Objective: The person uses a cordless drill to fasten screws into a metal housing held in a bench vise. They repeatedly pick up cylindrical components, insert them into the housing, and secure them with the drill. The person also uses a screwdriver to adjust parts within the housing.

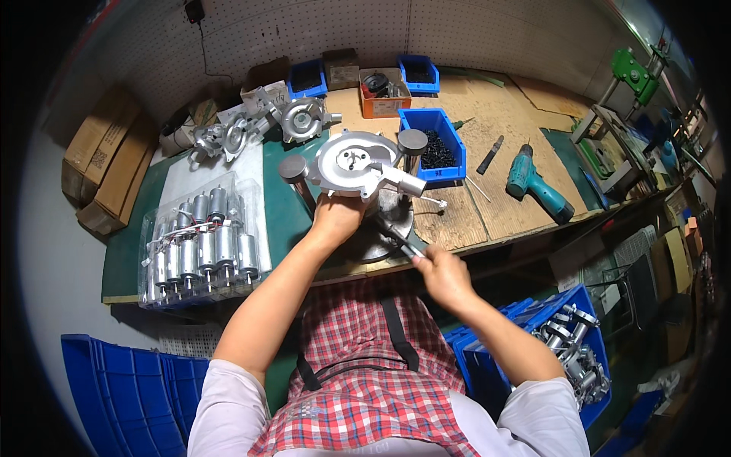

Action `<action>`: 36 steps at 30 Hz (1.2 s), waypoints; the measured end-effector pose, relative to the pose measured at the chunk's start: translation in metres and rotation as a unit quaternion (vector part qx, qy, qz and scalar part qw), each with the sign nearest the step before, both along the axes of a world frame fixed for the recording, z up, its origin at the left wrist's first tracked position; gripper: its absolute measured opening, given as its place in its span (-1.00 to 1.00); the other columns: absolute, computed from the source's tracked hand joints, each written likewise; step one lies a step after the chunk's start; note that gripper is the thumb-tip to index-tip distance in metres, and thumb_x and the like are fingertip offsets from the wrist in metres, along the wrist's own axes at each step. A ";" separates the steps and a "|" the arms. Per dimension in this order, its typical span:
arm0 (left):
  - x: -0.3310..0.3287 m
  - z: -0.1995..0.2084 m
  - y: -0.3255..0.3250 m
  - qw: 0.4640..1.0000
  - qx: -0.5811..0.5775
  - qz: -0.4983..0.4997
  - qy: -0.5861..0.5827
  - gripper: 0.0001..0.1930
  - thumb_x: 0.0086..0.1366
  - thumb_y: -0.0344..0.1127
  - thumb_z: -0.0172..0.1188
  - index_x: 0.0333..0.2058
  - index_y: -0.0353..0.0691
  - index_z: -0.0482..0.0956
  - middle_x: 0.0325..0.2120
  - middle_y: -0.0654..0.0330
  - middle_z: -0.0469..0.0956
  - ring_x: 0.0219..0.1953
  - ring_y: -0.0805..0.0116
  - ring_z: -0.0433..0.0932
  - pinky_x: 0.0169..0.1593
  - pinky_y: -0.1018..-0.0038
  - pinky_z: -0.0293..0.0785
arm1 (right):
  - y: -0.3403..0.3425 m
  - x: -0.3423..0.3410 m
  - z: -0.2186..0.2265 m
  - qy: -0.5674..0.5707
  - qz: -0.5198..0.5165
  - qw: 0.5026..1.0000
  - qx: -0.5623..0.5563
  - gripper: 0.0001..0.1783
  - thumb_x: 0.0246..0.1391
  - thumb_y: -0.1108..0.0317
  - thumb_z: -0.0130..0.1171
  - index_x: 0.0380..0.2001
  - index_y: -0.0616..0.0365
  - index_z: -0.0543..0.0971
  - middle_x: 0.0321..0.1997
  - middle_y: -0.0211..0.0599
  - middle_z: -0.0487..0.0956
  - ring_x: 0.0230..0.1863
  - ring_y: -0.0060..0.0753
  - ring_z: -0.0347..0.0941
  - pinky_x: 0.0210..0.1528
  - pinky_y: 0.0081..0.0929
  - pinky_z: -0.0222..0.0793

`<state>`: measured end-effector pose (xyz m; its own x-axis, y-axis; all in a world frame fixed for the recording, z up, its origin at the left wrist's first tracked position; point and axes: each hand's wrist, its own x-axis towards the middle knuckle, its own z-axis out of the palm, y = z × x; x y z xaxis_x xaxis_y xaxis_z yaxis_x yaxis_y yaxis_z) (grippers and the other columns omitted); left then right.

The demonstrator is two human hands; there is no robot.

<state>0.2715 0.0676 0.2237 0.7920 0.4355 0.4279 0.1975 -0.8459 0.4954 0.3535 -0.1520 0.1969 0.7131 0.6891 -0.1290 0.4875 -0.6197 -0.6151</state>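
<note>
A round silver metal housing with a side spout (352, 161) sits on a metal fixture (371, 247) at the bench's front edge. Two round-topped posts, a left post (293, 168) and a right post (412, 142), flank it. My left hand (339, 217) reaches up under the housing's near side, its fingers hidden there. My right hand (445, 276) is closed round a metal lever (410, 247) that slants from the fixture's base. A thin wire with a white connector (438, 203) sticks out right of the housing.
Left lies a clear tray (148, 263) of several silver motors; behind it stand more metal housings (303, 120). A blue bin (461, 164) of black screws, a black-handled tool (491, 154) and a teal power drill (537, 185) lie right. A green press (636, 76) stands far right.
</note>
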 end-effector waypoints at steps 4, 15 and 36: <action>-0.001 -0.010 0.003 0.999 0.029 0.009 0.036 -0.68 0.35 -0.19 0.14 -0.05 -0.27 0.57 -0.11 -0.04 0.60 -0.03 -0.01 0.55 0.04 0.20 0.43 | 0.024 -0.096 -0.012 0.564 -0.155 0.775 0.239 -0.87 0.34 0.26 0.00 -0.18 -0.01 0.32 -0.52 -0.51 0.28 -0.61 -0.64 0.17 -0.65 -0.65 0.08; -0.005 -0.027 0.005 0.963 -0.191 -0.037 -0.187 -0.61 0.07 -0.31 0.42 -0.12 -0.29 0.60 -0.19 0.09 0.66 -0.13 0.19 0.63 -0.04 0.32 0.51 | 0.096 -0.121 -0.037 0.161 0.364 0.912 0.103 -0.70 0.18 0.30 0.05 -0.19 0.31 0.58 -0.21 0.25 0.60 -0.11 0.28 0.54 -0.07 0.05 0.44; 0.027 -0.038 -0.009 0.945 -0.132 0.062 -0.293 -0.73 0.10 -0.30 0.33 -0.26 -0.33 0.59 -0.36 0.04 0.64 -0.26 0.07 0.62 -0.15 0.24 0.51 | -0.047 -0.009 0.055 0.332 0.164 0.906 0.206 -0.77 0.30 0.33 0.07 -0.25 0.31 0.57 -0.51 -0.36 0.56 -0.46 -0.63 0.50 -0.38 -0.58 0.44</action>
<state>0.2989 0.0590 0.1857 0.3882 0.6622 0.6410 -0.0858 -0.6665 0.7405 0.3449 -0.1991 0.2523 0.3203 0.9373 -0.1376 0.0413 -0.1590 -0.9864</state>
